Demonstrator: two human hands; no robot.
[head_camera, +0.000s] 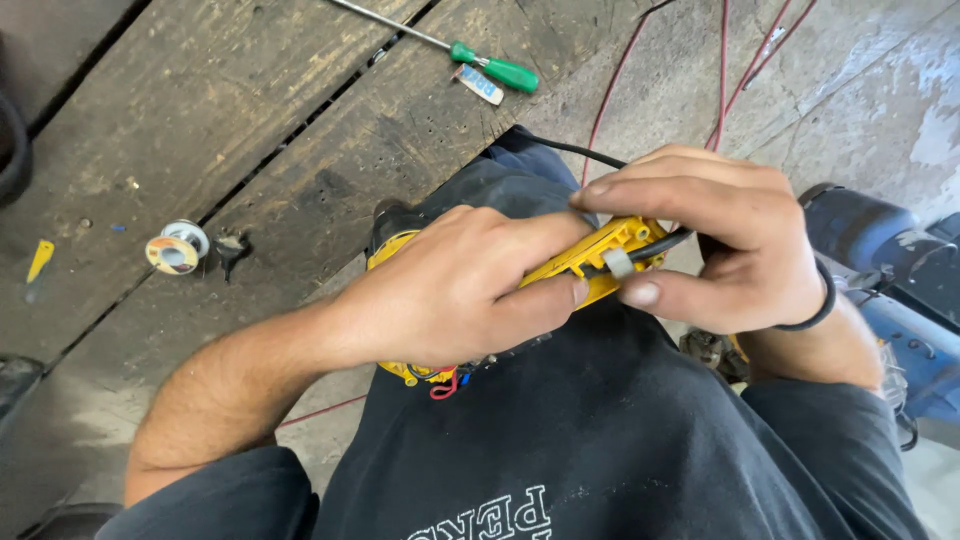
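My left hand (462, 285) wraps around a yellow power-tool housing (603, 252) held over my lap, with red and black wires hanging out under it. My right hand (715, 245) pinches the housing's right end, thumb and fingers around a black cable (655, 246) and a pale clip where the cable enters the shell. A black band sits on the right wrist. Most of the housing is hidden beneath both hands.
A green-handled screwdriver (495, 68) lies on the wooden planks (250, 120) at the top. A small solder spool (176, 248) sits left, a yellow piece (40, 259) beyond it. Red wires (610, 90) run across the concrete. A blue machine (890, 270) stands at the right.
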